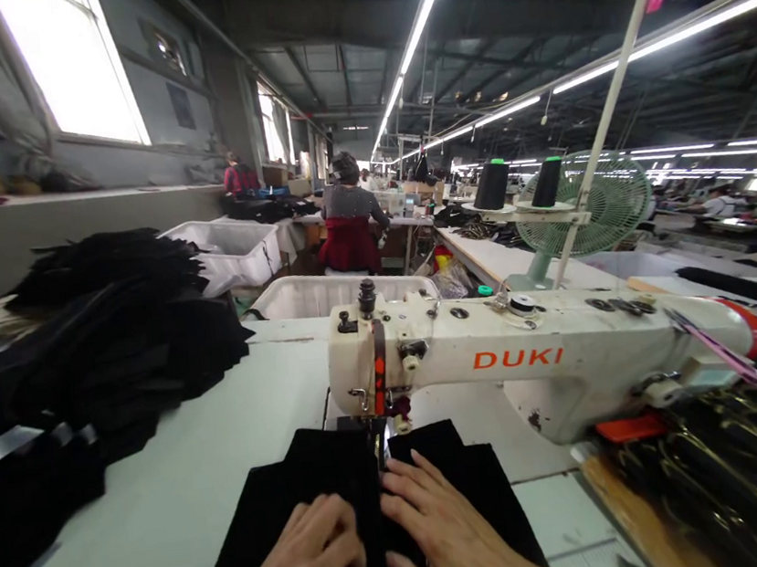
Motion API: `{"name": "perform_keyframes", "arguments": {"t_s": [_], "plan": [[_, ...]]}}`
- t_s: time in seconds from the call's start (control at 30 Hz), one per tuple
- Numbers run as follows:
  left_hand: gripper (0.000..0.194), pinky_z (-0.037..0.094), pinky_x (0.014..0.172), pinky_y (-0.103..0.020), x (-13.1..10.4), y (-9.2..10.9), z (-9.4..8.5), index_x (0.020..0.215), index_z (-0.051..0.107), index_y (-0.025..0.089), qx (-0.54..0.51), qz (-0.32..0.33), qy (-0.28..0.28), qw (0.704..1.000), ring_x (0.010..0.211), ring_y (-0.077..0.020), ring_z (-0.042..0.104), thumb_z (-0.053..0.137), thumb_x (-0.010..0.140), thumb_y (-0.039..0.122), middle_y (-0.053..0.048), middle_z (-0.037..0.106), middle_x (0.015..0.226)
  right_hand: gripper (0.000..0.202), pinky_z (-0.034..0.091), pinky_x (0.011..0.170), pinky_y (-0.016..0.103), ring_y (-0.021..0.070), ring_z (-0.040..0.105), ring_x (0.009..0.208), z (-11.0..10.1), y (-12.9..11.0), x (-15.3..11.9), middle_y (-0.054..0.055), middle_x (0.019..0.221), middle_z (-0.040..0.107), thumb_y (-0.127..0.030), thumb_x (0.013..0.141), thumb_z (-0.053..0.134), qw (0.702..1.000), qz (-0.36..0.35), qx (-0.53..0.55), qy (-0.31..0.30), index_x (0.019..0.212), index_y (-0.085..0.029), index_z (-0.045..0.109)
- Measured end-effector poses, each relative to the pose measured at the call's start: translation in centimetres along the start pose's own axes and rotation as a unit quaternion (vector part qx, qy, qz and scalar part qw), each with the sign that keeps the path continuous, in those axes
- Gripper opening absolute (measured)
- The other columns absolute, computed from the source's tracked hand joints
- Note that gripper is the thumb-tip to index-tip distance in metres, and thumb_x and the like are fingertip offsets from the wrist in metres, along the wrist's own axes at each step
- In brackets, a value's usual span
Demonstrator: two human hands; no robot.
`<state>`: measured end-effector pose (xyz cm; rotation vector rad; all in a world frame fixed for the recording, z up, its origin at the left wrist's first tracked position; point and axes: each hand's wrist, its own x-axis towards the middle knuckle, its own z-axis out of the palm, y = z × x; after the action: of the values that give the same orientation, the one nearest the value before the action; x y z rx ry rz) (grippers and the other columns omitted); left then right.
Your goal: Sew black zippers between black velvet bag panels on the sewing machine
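A black fabric piece (305,472) lies flat under the needle area of a white sewing machine (442,349) marked DUKI. A straight seam line runs down the fabric's middle, toward the presser foot (378,440). My left hand (315,549) rests on the left half, its fingers bent and closed on the cloth, the thumb close to the index finger. On the right half my right hand (436,525) lies with fingers stretched out flat and slightly apart, fingertips just short of the presser foot. Any fabric edge beneath my palms is hidden.
Stacks of black cut pieces (110,344) cover the table's left side. Black pieces with gold zippers (739,469) lie at right beside a red item (631,428). Scissors (717,343) rest against the machine. Behind stand a white bin (284,297), a fan (589,202) and a seated person (351,218).
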<state>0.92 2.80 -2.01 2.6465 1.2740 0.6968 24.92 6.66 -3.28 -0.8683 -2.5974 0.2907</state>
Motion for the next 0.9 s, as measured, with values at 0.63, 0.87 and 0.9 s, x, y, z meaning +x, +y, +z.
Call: {"name": "perform_keyframes", "arguments": {"t_s": [0.63,0.87,0.9], "plan": [[0.063,0.023,0.121,-0.043,-1.7,-3.5,3.8,0.153,0.04,0.016,0.226,0.158,0.073,0.958,0.139,-0.0238,0.046,0.051,0.095,0.039,-0.008,0.046,0.154,0.033,0.057,0.096,0.036,0.024,0.069,0.105,-0.1,0.1,0.2,0.005,0.114,0.073,-0.043,0.095,0.063,0.989,-0.031,-0.1,0.102,0.119,-0.021,0.066],[0.066,0.008,0.122,-0.048,-1.4,-2.9,3.4,0.155,0.033,0.013,0.203,0.151,0.048,0.966,0.143,-0.0228,0.041,0.05,0.095,0.036,-0.01,0.042,0.156,0.031,0.046,0.111,0.037,0.0204,0.062,0.124,0.1,0.5,0.2,0.005,0.135,0.065,-0.032,0.097,0.058,0.989,-0.05,-0.115,0.083,0.124,-0.02,0.062],[0.066,0.008,0.122,-0.048,-1.3,-3.0,3.3,0.155,0.032,0.013,0.199,0.153,0.046,0.967,0.143,-0.0226,0.04,0.05,0.096,0.037,-0.01,0.042,0.156,0.031,0.044,0.112,0.039,0.0203,0.059,0.127,0.3,0.6,0.2,0.005,0.138,0.062,-0.029,0.095,0.059,0.99,-0.047,-0.113,0.073,0.124,-0.02,0.061]]}}
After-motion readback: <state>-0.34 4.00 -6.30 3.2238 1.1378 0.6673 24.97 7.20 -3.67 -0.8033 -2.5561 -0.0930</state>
